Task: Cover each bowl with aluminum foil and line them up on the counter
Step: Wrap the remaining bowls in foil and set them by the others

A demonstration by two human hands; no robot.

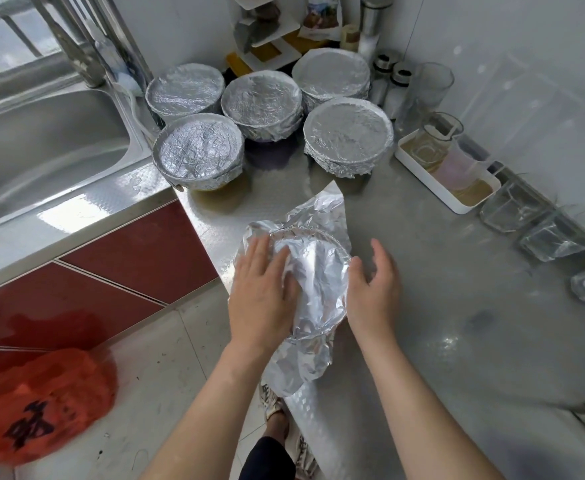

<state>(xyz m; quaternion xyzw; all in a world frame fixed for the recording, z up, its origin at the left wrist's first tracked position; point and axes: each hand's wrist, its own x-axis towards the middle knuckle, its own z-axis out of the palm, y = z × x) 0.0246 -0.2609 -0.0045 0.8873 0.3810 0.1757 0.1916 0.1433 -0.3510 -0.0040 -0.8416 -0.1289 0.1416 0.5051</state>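
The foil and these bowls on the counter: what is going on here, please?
A person is covering a bowl with a foil sheet near the front edge of the steel counter. The left hand presses flat on the foil over the bowl's mouth. The right hand, fingers relaxed, is at the right rim, gripping nothing. The foil lies loose, not yet tucked in. Five covered bowls already stand grouped at the back, beside the sink.

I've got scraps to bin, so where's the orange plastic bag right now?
Head view, lower left: the orange plastic bag lies on the floor, just below the red cabinet doors under the sink.
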